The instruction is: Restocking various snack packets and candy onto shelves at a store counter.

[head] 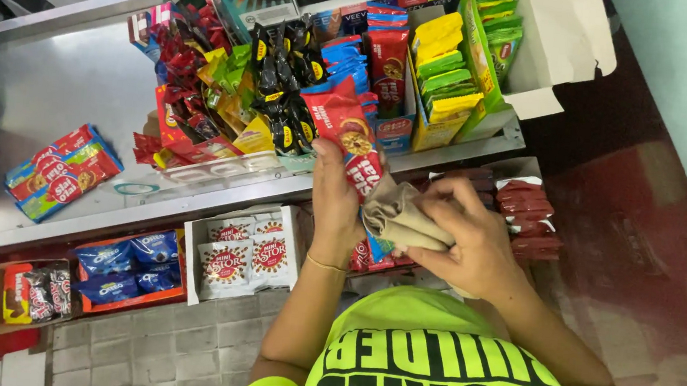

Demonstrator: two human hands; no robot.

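Holding red biscuit packet [348,130] | left hand [334,205] | right hand [473,243] bunching beige cloth [400,218], packet's lower end hidden

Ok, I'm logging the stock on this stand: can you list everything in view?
red biscuit packet: one, red, in the left hand
cloth: one, beige, in the right hand
display boxes of snack packets: several; red, black, blue, yellow, green; upper shelf
multipack: one, red and green, flat on steel shelf
white packets: several, white box on lower shelf
blue packets: several, orange tray beside them
left hand: gripping packet
right hand: gripping cloth
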